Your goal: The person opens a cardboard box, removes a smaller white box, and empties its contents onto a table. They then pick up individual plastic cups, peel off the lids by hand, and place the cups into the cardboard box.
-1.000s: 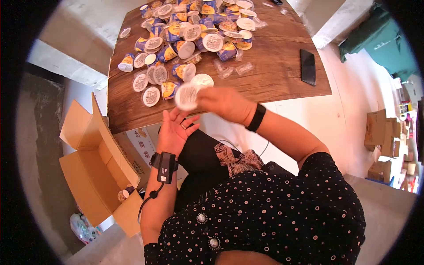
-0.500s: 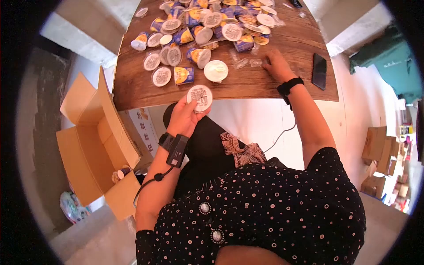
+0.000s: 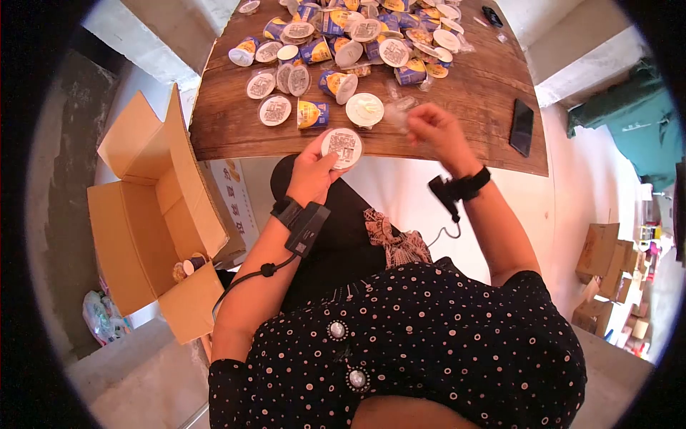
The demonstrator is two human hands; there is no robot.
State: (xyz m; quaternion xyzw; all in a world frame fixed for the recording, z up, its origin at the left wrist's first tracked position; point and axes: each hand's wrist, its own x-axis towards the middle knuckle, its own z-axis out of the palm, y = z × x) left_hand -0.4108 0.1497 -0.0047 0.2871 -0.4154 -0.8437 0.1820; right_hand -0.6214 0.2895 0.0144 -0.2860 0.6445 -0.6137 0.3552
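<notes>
My left hand [image 3: 314,175] is wrapped round a lidded cup [image 3: 344,148] at the table's front edge. Its white round lid with a printed square code faces me, my thumb on the rim; the cup's body is hidden. Over the table to the right, my right hand [image 3: 439,136] pinches a small clear plastic piece [image 3: 399,118], smeared by motion. Just beyond the held cup lie a plain white-lidded cup [image 3: 364,110] and a blue-and-yellow cup [image 3: 312,114] on its side.
A heap of similar cups [image 3: 364,30] covers the far part of the wooden table [image 3: 475,93]. A black phone [image 3: 522,127] lies at the right. On the left stands an open cardboard box [image 3: 146,214] with a few items inside. A cable hangs from my right wrist strap [image 3: 468,186].
My right hand has lifted off the tabletop and come nearer to me and slightly left, with a clear plastic piece in its fingers. My left hand still holds the cup.
</notes>
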